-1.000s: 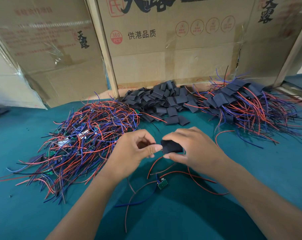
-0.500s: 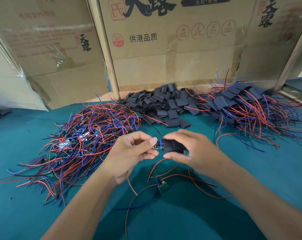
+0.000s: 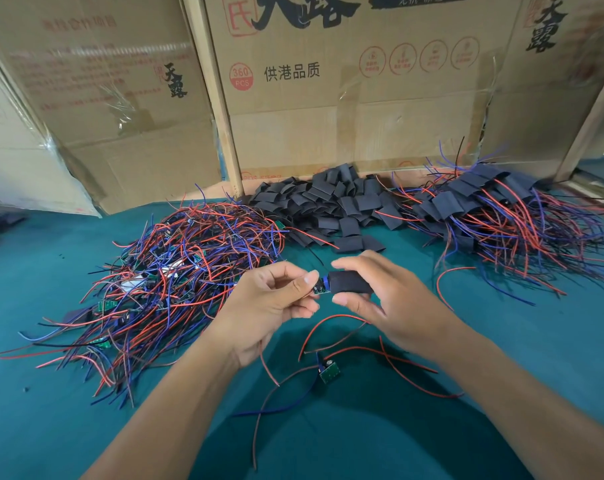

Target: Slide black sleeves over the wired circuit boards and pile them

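Black sleeve [image 3: 349, 282] pinched in right hand [image 3: 390, 303], left hand [image 3: 269, 306] pinching circuit board [image 3: 320, 289] at its mouth

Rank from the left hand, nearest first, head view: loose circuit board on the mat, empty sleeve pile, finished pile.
1. Loose circuit board: just below and right of the left hand, on the mat.
2. Empty sleeve pile: behind the hand, by the boxes.
3. Finished pile: far right.
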A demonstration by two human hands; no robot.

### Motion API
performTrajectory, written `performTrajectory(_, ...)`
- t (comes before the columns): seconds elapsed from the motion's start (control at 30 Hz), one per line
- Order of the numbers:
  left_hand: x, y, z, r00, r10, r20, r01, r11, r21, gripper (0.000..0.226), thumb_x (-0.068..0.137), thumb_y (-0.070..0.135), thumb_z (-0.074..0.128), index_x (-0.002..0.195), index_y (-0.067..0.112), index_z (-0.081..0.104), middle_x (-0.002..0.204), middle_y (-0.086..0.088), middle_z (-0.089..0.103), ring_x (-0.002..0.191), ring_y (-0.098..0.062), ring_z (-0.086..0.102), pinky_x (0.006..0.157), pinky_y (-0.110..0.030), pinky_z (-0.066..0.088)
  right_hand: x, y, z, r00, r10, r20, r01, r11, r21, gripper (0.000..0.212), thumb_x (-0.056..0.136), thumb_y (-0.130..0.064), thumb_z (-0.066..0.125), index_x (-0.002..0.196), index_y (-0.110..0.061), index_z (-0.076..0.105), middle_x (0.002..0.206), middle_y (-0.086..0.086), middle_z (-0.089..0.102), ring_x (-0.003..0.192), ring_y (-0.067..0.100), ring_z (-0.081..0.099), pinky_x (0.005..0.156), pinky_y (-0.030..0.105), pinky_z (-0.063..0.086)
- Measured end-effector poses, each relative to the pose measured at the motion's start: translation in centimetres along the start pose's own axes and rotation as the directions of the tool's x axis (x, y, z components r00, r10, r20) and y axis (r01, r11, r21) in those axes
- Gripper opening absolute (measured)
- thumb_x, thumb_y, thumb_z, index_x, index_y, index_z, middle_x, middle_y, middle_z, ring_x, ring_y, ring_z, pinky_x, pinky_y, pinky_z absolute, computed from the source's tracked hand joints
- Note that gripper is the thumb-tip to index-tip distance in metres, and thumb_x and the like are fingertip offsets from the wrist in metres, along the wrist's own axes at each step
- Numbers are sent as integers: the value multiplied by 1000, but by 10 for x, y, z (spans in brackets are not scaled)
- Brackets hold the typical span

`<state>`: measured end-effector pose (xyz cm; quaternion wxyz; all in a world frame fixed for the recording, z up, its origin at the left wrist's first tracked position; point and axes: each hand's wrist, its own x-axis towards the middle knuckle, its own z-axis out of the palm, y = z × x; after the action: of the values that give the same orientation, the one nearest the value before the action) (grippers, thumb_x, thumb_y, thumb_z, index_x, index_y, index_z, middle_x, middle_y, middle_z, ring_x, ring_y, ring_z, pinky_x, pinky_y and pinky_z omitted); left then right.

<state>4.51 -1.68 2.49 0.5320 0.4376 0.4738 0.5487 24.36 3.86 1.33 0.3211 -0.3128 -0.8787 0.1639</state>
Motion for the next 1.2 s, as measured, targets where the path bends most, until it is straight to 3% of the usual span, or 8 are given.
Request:
performTrajectory(0.1,0,1,1,999,-43,16,44,996,-76,13,78,19,71,80,7,66,69,-9,65,58,-13,63,59,-19,55,-1,-2,3,1000,-9,3,9,1000,0,57,95,-47,43,138,-10,51,115,5,53,89,28,57,84,43,47)
performTrajectory(0.23,-1,1,4,997,-79,26,82,992,-98,16,79,18,69,84,4,62,69,-9,64,56,-12,62,59,-19,55,0,-6,4,999,-43,1,43,999,-32,59,98,-47,37,137,-6,52,112,7,52,82,12,46,82,39,44)
performTrajectory(0.33,-1,2,4,997,-69,15,70,996,-60,20,79,18,70,87,1,62,68,-10,64,56,-14,62,58,-19,55,0,-6,4,998,-54,25,56,995,-77,52,98,-43,41,131,-6,57,112,8,54,95,24,55,84,40,46)
performTrajectory(0.43,-1,0,7,999,-38,22,39,999,-26,23,78,19,70,89,-1,63,66,-9,64,55,-13,62,58,-19,54,0,-6,4,996,-86,24,89,983,-158,45,97,-39,50,127,-6,60,111,8,57,96,25,57,80,37,46)
performTrajectory(0.53,-2,-3,8,999,-17,29,17,999,-28,21,78,18,69,88,0,66,69,-11,66,59,-15,66,61,-20,56,0,-6,3,995,-85,56,94,978,-186,41,97,-35,53,126,-7,60,110,9,59,98,30,58,82,43,48)
performTrajectory(0.73,-1,-3,3,997,-42,69,45,998,-32,21,75,11,73,93,1,70,76,-11,68,66,-16,69,65,-21,57,2,-5,-5,992,-107,62,119,962,-246,50,97,-48,44,123,-9,63,106,5,62,96,28,56,86,37,42)
performTrajectory(1.07,-1,-6,3,987,-119,109,121,993,-14,12,84,3,67,93,2,59,67,-8,63,54,-13,62,56,-20,53,1,-11,-1,985,-155,81,168,968,-189,48,97,-47,43,120,-10,62,105,2,60,96,24,55,83,36,44)
performTrajectory(1.2,-2,-6,0,974,-171,147,172,985,4,24,81,11,70,100,-1,62,73,-9,63,55,-11,58,56,-19,51,0,-8,-1,986,-134,102,146,981,-125,41,97,-45,53,126,-17,58,110,-4,56,101,16,52,83,35,44)
